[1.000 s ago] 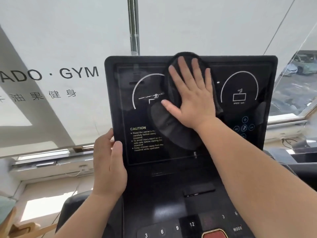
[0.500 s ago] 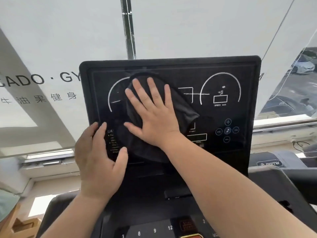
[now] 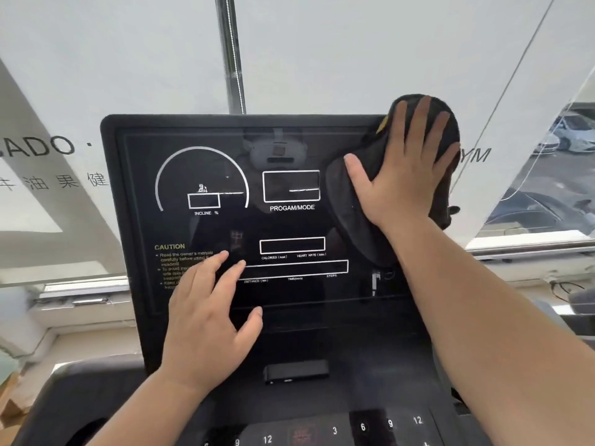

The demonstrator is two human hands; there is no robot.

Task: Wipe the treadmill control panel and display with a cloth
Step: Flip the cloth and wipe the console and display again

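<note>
The black treadmill display (image 3: 283, 226) stands upright in front of me, with white dials, boxes and a yellow CAUTION text. A black cloth (image 3: 351, 217) covers its upper right corner. My right hand (image 3: 402, 175) presses flat on the cloth with fingers spread, reaching over the top edge. My left hand (image 3: 209, 317) lies flat on the lower left of the screen, fingers straight, covering part of the caution text. Below the display, the control panel (image 3: 363, 426) shows number keys at the bottom of the frame.
A small black clip or slot (image 3: 296, 370) sits under the screen. Behind the treadmill is a window with a white blind (image 3: 128, 59) printed with letters, and a metal frame post (image 3: 233, 59). Parked cars (image 3: 570, 140) show outside at right.
My right hand has slid the cloth from the left-centre of the screen to the upper right corner. My left hand has moved from the display's left edge onto the lower left screen.
</note>
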